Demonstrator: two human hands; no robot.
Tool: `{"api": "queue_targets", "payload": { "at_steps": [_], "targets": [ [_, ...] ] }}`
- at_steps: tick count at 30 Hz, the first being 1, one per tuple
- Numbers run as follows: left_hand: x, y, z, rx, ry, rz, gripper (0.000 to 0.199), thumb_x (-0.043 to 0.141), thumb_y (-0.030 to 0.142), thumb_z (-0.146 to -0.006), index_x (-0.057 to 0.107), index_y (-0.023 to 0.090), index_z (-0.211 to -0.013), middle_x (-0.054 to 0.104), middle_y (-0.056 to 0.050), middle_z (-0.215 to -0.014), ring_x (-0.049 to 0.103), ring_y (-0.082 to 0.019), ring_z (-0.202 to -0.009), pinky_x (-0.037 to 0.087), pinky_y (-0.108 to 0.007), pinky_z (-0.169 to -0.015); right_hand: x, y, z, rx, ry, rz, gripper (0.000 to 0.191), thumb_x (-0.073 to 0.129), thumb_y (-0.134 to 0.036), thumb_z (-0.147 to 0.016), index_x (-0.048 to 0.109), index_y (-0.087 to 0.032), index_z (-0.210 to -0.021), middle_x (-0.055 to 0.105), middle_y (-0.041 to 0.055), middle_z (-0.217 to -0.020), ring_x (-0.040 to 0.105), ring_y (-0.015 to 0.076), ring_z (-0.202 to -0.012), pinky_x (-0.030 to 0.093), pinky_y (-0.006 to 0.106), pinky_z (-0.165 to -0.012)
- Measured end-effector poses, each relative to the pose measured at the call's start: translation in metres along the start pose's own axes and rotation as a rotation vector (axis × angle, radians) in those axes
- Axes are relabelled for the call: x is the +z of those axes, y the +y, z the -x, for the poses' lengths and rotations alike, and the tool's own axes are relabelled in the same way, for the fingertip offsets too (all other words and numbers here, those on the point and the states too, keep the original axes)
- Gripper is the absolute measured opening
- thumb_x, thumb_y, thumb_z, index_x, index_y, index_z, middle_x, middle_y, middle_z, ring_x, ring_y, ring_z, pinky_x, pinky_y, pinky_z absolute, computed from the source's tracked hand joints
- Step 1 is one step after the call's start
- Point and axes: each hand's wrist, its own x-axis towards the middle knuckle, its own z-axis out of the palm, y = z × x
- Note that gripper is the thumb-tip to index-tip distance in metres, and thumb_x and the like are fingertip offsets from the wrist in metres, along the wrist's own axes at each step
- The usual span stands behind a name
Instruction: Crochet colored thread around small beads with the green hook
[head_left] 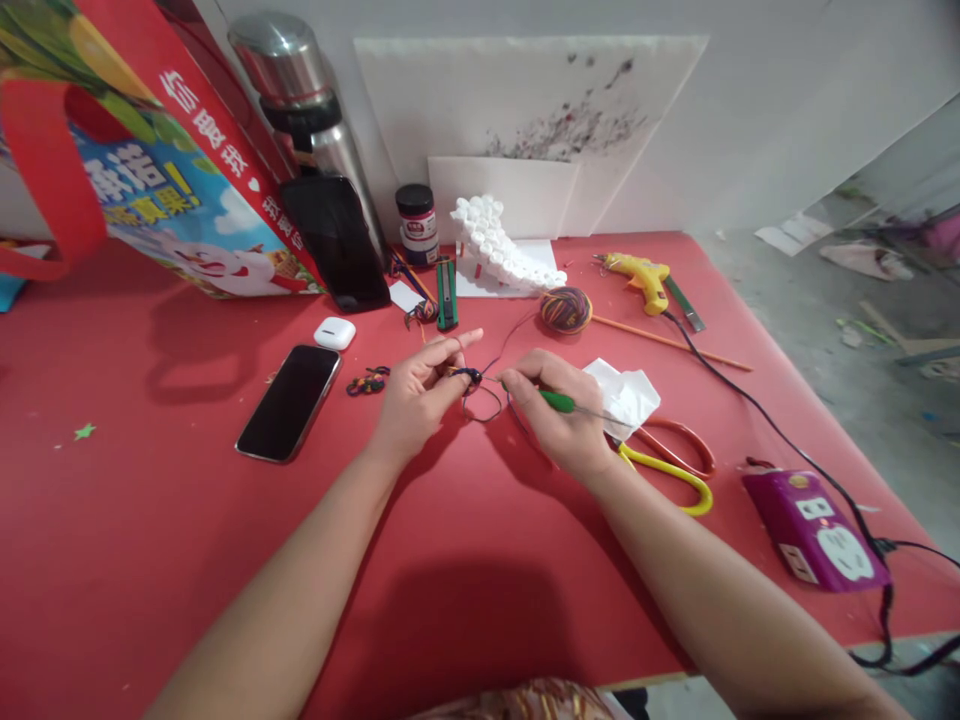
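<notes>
Between thumb and fingers, my left hand (421, 396) pinches a small dark crocheted piece (469, 376), its index finger stretched out with yarn over it. My right hand (559, 410) is closed around the green handle of a crochet hook (557, 401), whose tip reaches to the piece. A loose loop of yarn hangs below the work. From there a strand leads up to a multicoloured yarn ball (565, 310) behind my hands. Left of my left hand lies a small dark, multicoloured crocheted piece (367, 381).
A phone (289, 403) and white earbud case (334, 333) lie left. Behind stand a leaning phone (337, 243), thermos (315, 120) and jar (417, 225), with a green cutter (446, 295). At right are scissors (671, 480), a yellow glue gun (637, 278), its cord and a purple power socket (817, 530).
</notes>
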Motion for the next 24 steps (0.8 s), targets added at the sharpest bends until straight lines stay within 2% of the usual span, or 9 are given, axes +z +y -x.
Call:
{"api": "queue_targets", "payload": {
  "at_steps": [3, 6, 10, 12, 14, 18, 24],
  "targets": [
    [-0.001, 0.000, 0.000, -0.051, -0.010, 0.071, 0.042, 0.084, 0.016, -0.068, 0.092, 0.028, -0.108, 0.073, -0.003, -0.092, 0.057, -0.012, -0.082, 0.049, -0.023, -0.074, -0.002, -0.001, -0.004, 0.194, -0.003, -0.154, 0.022, 0.072, -0.030, -0.096, 0.073, -0.021, -0.076, 0.069, 0.0000, -0.069, 0.059, 0.0142, -0.064, 0.046, 0.029, -0.063],
    [-0.001, 0.003, 0.000, -0.158, -0.031, 0.169, 0.041, 0.084, 0.016, -0.061, 0.093, 0.027, -0.099, 0.079, -0.004, -0.101, 0.057, -0.011, -0.081, 0.050, -0.021, -0.070, -0.003, 0.000, -0.006, 0.347, -0.013, -0.323, 0.024, 0.077, -0.033, -0.092, 0.074, -0.020, -0.072, 0.065, -0.0011, -0.065, 0.053, 0.0125, -0.061, 0.042, 0.029, -0.061],
    [-0.001, 0.009, 0.000, -0.279, -0.103, 0.320, 0.044, 0.082, 0.015, -0.057, 0.093, 0.023, -0.098, 0.070, -0.001, -0.079, 0.054, -0.007, -0.069, 0.048, -0.017, -0.061, -0.001, 0.002, -0.008, 0.522, -0.005, -0.598, 0.031, 0.087, -0.042, -0.085, 0.074, -0.019, -0.068, 0.059, -0.0035, -0.058, 0.041, 0.0085, -0.052, 0.032, 0.027, -0.054],
    [-0.001, 0.011, 0.001, -0.311, -0.129, 0.391, 0.047, 0.082, 0.013, -0.056, 0.092, 0.020, -0.101, 0.066, 0.001, -0.074, 0.052, -0.006, -0.065, 0.044, -0.014, -0.055, 0.001, 0.000, -0.010, 0.588, 0.016, -0.712, 0.036, 0.094, -0.045, -0.077, 0.072, -0.019, -0.065, 0.056, -0.0043, -0.055, 0.036, 0.0068, -0.048, 0.027, 0.026, -0.050],
    [-0.001, 0.010, 0.002, -0.326, -0.140, 0.456, 0.048, 0.081, 0.011, -0.055, 0.092, 0.017, -0.102, 0.067, 0.000, -0.074, 0.051, -0.004, -0.063, 0.042, -0.013, -0.053, 0.004, -0.003, -0.012, 0.623, 0.027, -0.773, 0.039, 0.098, -0.046, -0.070, 0.072, -0.019, -0.063, 0.055, -0.0047, -0.054, 0.033, 0.0054, -0.046, 0.023, 0.025, -0.049],
    [0.000, 0.007, 0.003, -0.335, -0.152, 0.568, 0.047, 0.080, 0.008, -0.058, 0.091, 0.013, -0.103, 0.069, -0.001, -0.074, 0.053, -0.005, -0.062, 0.043, -0.013, -0.053, 0.006, -0.008, -0.012, 0.648, 0.029, -0.818, 0.040, 0.099, -0.046, -0.068, 0.071, -0.019, -0.064, 0.047, -0.0075, -0.050, 0.031, 0.0049, -0.045, 0.022, 0.024, -0.048],
    [-0.001, 0.006, 0.003, -0.360, -0.178, 0.613, 0.046, 0.081, 0.008, -0.059, 0.091, 0.016, -0.104, 0.071, 0.000, -0.077, 0.054, -0.004, -0.062, 0.047, -0.013, -0.057, 0.006, -0.003, -0.010, 0.681, -0.003, -0.876, 0.042, 0.098, -0.048, -0.072, 0.070, -0.018, -0.067, 0.042, -0.0094, -0.048, 0.028, 0.0044, -0.045, 0.024, 0.023, -0.049]
  ]
}}
